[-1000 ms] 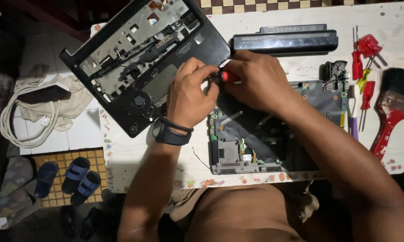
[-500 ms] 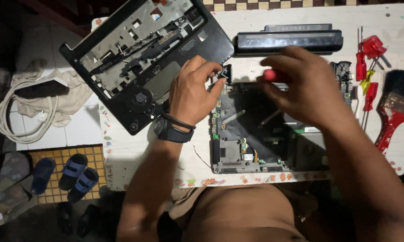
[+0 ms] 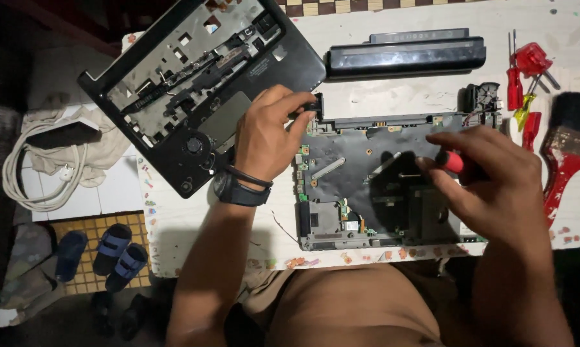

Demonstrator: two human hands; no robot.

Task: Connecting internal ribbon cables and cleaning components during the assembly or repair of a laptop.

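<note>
White table [image 3: 393, 96], largest item, carrying all the parts I can log. Black laptop upper case [image 3: 193, 96], already lifted off and lying upside down at the far left, its bare underside showing. Laptop base with motherboard [image 3: 367, 186], near centre of the table and exposed; I judge the teardown well advanced, with the board itself still seated in its shell and left to free. Long black battery pack [image 3: 406, 54], removed and set at the far side. Red-handled paintbrush [image 3: 570, 157], at the right edge. Small black part with wires [image 3: 481, 99], apparently a fan, loose beside the base's far right corner. Spare red and yellow screwdrivers [image 3: 525, 83], far right, idle. My left hand [image 3: 267, 138], with a wristwatch [image 3: 235, 189], has its fingertips pinched together on a small black piece at the base's far left corner. My right hand [image 3: 489, 177] hovers over the board, fingers closed round a red-handled screwdriver [image 3: 451, 160]; I cannot tell whether its tip meets a screw.
</note>
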